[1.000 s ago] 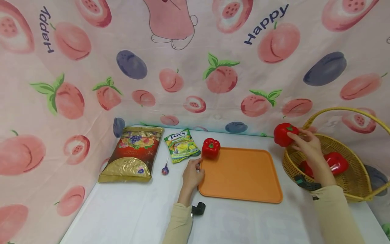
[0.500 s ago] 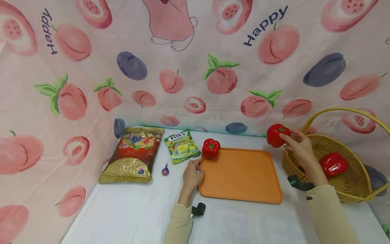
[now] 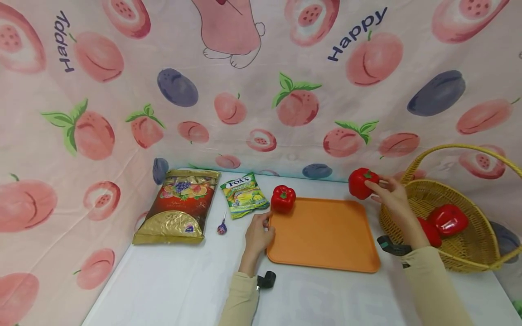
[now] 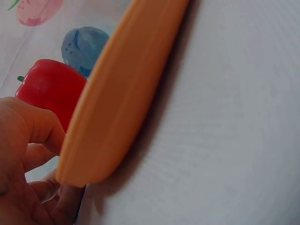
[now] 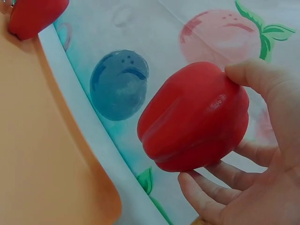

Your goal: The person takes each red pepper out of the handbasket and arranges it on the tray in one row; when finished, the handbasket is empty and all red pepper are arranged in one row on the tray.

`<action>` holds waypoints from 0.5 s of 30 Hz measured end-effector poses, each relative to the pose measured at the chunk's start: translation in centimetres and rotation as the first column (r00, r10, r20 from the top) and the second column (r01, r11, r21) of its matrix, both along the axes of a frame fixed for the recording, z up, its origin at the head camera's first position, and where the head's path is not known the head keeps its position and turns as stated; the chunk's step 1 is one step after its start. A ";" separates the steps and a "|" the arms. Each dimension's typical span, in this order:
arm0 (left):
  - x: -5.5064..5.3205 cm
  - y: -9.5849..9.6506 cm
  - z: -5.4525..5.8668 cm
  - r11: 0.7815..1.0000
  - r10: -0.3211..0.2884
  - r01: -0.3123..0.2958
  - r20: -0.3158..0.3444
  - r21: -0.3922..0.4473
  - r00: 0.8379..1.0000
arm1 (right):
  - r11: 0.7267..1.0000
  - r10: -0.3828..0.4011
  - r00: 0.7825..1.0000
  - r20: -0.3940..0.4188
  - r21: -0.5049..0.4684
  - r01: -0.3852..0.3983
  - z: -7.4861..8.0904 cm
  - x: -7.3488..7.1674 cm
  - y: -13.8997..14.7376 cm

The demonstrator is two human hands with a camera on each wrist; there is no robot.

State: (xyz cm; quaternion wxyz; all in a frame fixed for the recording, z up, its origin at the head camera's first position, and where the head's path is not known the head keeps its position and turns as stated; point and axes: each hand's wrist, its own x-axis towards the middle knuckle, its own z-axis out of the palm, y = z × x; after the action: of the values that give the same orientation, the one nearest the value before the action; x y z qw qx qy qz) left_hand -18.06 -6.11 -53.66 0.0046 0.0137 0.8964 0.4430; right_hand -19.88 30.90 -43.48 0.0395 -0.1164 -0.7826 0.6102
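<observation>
My right hand [image 3: 393,197] holds a red bell pepper [image 3: 363,183] in the air by the tray's far right corner. Its thumb and fingers pinch the pepper [image 5: 197,117] from opposite sides in the right wrist view. At the left rim of the orange tray [image 3: 322,235], my left hand [image 3: 258,233] grips the edge. The left wrist view has its fingers [image 4: 49,129] at the tray's edge [image 4: 112,103]. Another red bell pepper [image 3: 283,199] sits on the tray's far left corner. Two more red peppers [image 3: 449,219] lie in the yellow wicker basket [image 3: 481,244].
Left of the tray lie a green candy packet [image 3: 244,194], a small lollipop [image 3: 222,227] and a large red and gold bag [image 3: 177,206]. The basket's tall handle [image 3: 461,146] arches above it at the right. A fruit-print cloth [image 3: 261,90] hangs behind the table.
My right hand has moved left with its pepper, from above the basket's rim towards the tray's far right corner. The left hand and tray stay where they were.
</observation>
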 end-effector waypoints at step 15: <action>0.0 -0.1 0.2 1.000 -0.001 0.001 0.008 0.008 1.000 | 0.997 0.054 0.998 0.024 0.045 -0.055 -0.8 -0.6 -1.9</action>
State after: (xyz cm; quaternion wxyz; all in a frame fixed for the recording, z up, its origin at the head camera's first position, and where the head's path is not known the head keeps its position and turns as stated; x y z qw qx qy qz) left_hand -18.05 -6.22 -53.43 0.0085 0.0124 0.8946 0.4466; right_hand -20.48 28.97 -44.23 0.0166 -0.1010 -0.7996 0.5918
